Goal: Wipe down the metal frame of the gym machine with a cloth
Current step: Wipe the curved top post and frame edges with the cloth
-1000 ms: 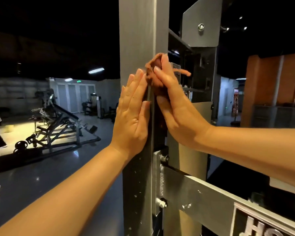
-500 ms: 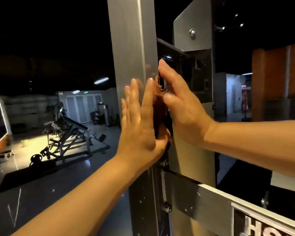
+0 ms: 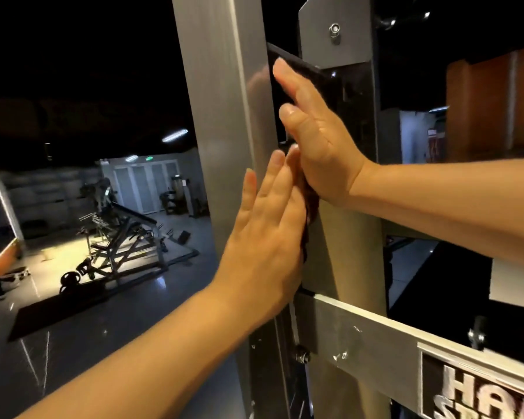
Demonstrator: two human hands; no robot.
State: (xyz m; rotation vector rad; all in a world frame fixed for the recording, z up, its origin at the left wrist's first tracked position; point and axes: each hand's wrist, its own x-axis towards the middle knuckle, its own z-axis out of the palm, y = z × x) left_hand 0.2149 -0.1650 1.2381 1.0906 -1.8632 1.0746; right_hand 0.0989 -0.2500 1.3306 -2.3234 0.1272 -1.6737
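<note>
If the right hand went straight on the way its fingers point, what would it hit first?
Probably the dark crossbar just above the fingertips of the right hand, beside the metal post; depth is unclear, so it might pass in front.

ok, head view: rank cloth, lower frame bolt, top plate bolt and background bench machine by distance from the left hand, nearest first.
1. cloth, against the left hand, on its right edge.
2. lower bolt, just below the hand.
3. top plate bolt, high above.
4. bench machine, far across the floor, left.

Single head-worn view, facing forward from close behind the left hand [image 3: 263, 240] and right hand [image 3: 321, 146], toward the metal frame [image 3: 224, 116].
</note>
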